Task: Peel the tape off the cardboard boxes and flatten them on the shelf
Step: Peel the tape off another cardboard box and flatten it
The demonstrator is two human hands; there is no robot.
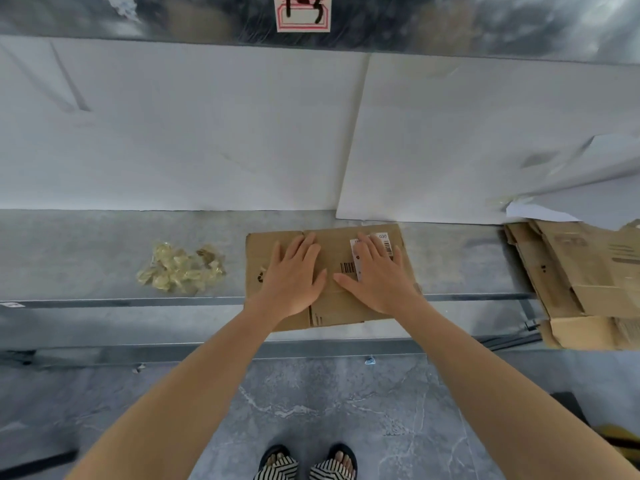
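Head view.

1. Left hand [294, 275]: laid palm down on the flattened cardboard box [332, 249], fingers straight and slightly spread, thumb extended toward the other hand. It grips nothing and presses flat on the cardboard.
2. Right hand [375, 275]: also palm down on the same box, just beside the left hand, fingers straight. Its thumb points toward the left thumb, and the two thumb tips are near each other but apart. Its fingertips cover part of a white label [382, 236] stuck to the box.
3. A printed barcode [348, 268] lies on the cardboard between the two hands, just beyond the thumbs.
4. The box lies flat on the grey shelf [86, 258] directly under both palms. Its near edge overhangs the shelf's front rail [138, 302] below the wrists.
5. Outboard of the left hand, well apart from the box, a wad of crumpled clear tape [181, 271] rests on the shelf.
6. Outboard of the right hand, a stack of flattened boxes [588, 282] lies on the shelf end, apart from the pressed box.
7. Beyond the fingertips, two white boards [207, 133] stand against the back of the shelf, the right-side one overlapping the other.
8. Below the forearms, striped sandals [277, 467] stand on a grey marbled floor [329, 393].
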